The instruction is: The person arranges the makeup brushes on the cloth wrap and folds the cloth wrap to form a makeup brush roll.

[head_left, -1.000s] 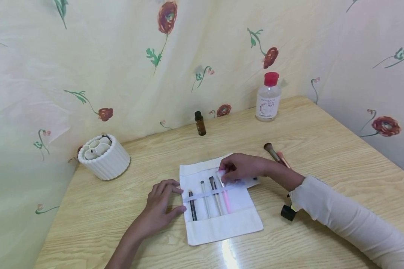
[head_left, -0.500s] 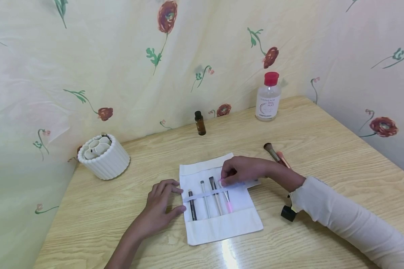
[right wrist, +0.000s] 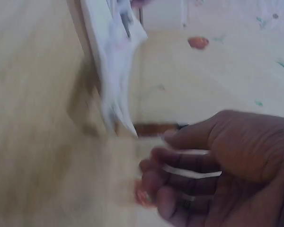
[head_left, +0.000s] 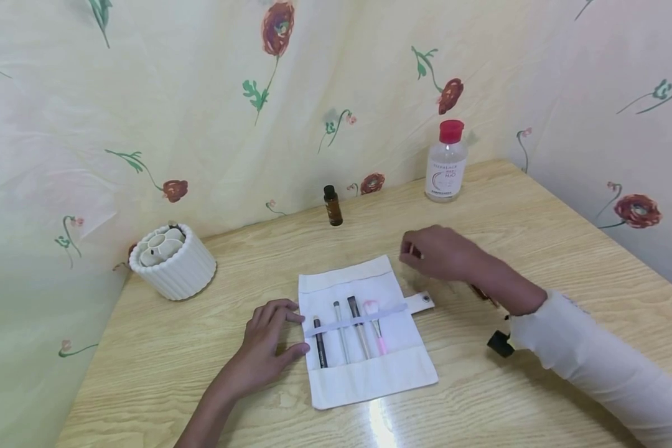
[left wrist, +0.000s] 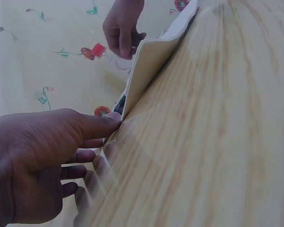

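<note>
A white fabric brush roll [head_left: 375, 376] lies spread on the table in the head view. Under its elastic band [head_left: 392, 312] stand a black brush [head_left: 321, 345], a thin pale brush [head_left: 344, 339], a flat dark-bristled brush [head_left: 361, 339] and a pink-handled brush [head_left: 381, 345]. At the roll's left edge my left hand [head_left: 269, 339] rests with relaxed fingers, its thumb touching the cloth in the left wrist view. My right hand [head_left: 439, 254] hovers right of the roll's top corner. Its fingers [right wrist: 156, 182] are loosely bent around nothing in the blurred right wrist view.
A snap tab [head_left: 422, 302] sticks out at the roll's right. Loose brushes [head_left: 480, 292] lie mostly hidden behind the right forearm. Further back stand a white ribbed holder [head_left: 185, 267], a small brown bottle [head_left: 333, 208] and a red-capped clear bottle [head_left: 445, 171] by the floral curtain.
My right hand has let go of the pink-handled brush, which slid lower under the band. That hand then moved up and right, off the roll. The left hand stayed put.
</note>
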Demonstrator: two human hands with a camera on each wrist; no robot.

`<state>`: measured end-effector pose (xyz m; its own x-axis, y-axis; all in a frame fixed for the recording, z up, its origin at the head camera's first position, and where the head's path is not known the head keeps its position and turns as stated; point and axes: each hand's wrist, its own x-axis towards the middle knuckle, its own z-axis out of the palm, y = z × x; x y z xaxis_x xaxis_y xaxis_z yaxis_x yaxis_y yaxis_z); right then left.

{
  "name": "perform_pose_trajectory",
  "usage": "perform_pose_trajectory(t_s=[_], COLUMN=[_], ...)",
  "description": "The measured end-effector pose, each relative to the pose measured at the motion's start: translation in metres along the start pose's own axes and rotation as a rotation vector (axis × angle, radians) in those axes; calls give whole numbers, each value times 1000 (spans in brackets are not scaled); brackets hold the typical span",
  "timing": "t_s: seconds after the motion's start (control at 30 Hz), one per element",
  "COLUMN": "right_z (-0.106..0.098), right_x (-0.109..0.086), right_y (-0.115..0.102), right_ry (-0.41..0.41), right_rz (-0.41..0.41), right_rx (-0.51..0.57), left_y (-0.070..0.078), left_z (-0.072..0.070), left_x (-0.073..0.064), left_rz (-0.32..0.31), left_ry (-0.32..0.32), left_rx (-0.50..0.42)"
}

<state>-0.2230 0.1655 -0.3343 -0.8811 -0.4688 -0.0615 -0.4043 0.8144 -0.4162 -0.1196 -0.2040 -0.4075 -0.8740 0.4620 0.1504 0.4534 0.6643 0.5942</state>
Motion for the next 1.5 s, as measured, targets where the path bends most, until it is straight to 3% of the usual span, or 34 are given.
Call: perform_pose_trajectory(t_s=[0.1, 0.27, 0.5, 0.8, 1.1, 1.37, 1.5], right_z=[-15, -30, -27, -15, -24, -31, -26], right_x=[-6, -13, -14, -8, 1, 6, 12], right_y=[12, 32, 52, 61, 50, 33, 27], right_ry=[18, 8, -51, -55, -25, 25, 42], right_rz=[104, 197, 240, 244, 171, 96, 42], right_rx=[-97, -196, -213, -185, 58, 541, 719], left_y=[0, -1, -1, -2, -1, 0, 1], left_z=[0, 1, 1, 2, 1, 0, 0], left_x=[0, 0, 0, 0, 0, 0, 0], left_rz=[3, 11, 18, 23, 23, 24, 26], left_ry=[0, 2, 5, 12, 9, 8, 11], left_rx=[0, 5, 11, 7, 14, 3, 9])
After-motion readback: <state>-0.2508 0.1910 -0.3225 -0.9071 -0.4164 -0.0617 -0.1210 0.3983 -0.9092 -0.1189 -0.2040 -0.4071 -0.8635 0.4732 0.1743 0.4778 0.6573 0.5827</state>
